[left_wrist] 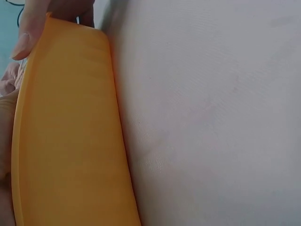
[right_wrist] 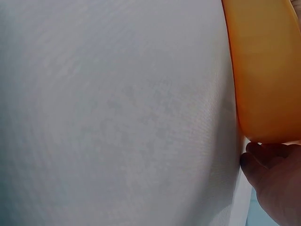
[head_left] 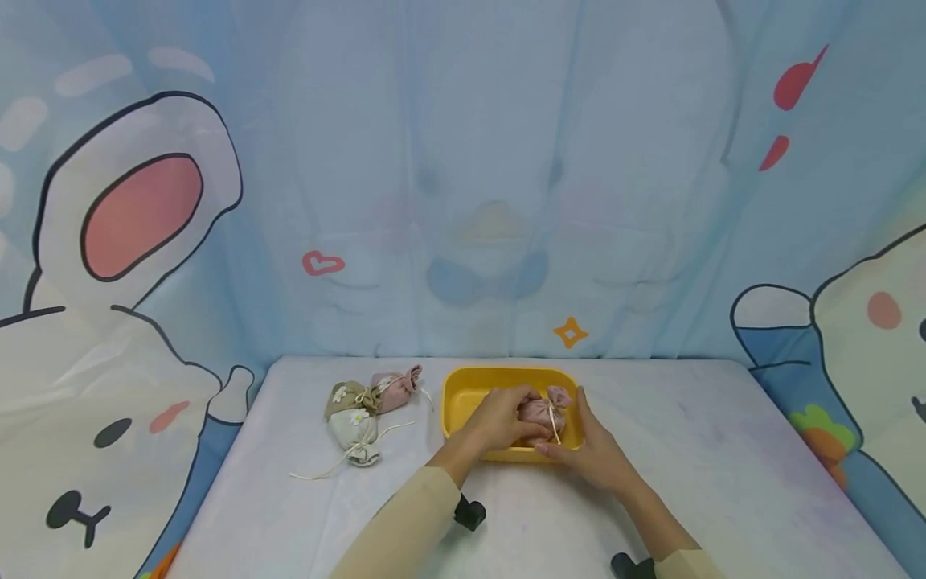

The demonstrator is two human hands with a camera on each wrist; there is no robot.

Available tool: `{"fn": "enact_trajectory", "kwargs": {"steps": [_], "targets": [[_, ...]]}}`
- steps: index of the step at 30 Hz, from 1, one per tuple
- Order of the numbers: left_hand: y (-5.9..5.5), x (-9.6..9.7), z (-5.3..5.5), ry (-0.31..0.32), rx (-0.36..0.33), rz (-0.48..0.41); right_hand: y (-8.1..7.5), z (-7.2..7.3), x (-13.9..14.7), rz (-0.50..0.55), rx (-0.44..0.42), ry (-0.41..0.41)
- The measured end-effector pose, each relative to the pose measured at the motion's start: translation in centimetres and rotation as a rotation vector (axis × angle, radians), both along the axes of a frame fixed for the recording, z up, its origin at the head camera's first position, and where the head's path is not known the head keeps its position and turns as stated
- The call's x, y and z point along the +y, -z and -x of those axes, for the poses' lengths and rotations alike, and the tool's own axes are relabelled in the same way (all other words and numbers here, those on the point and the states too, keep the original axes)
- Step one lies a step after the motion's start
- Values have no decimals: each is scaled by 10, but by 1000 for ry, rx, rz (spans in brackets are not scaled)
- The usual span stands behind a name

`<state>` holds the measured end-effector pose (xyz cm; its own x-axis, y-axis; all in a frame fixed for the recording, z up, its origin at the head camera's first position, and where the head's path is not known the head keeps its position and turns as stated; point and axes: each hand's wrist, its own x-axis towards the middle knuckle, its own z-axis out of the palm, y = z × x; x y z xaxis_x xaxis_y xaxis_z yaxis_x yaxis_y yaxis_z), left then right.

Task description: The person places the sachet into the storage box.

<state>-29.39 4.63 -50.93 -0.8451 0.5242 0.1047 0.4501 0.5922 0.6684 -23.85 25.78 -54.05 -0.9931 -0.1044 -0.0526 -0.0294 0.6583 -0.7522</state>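
A yellow plastic tray stands on the table. My left hand reaches into it, fingers and thumb around a pink drawstring pouch with a pale cord, at the tray's right side. The gathered top of the pouch points away from me. At the tray's right end, my right hand grips the corner, thumb over the near rim and fingers along the outer wall. The left wrist view shows the tray's near wall and the right thumb on its rim. Fingertips touch the wall's underside in the right wrist view.
Left of the tray lie three more pouches: an olive one, a whitish one with a flower, and a pink one. Their cords trail on the white tablecloth. A blue cartoon curtain hangs behind the table.
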Motion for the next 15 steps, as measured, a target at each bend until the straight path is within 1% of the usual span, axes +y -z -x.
{"fn": "enact_trajectory", "kwargs": {"steps": [5,9,13,15], "targets": [[1,5,2,6,-31,-16,1,-1,0,18,9,-5],[2,5,3,41,-57,-53,2,-2,0,13,12,1],[5,1,4,72,-112,-100,2,-2,0,-1,13,7],[6,0,5,72,-135,-111,1,-2,0,-3,17,5]]}}
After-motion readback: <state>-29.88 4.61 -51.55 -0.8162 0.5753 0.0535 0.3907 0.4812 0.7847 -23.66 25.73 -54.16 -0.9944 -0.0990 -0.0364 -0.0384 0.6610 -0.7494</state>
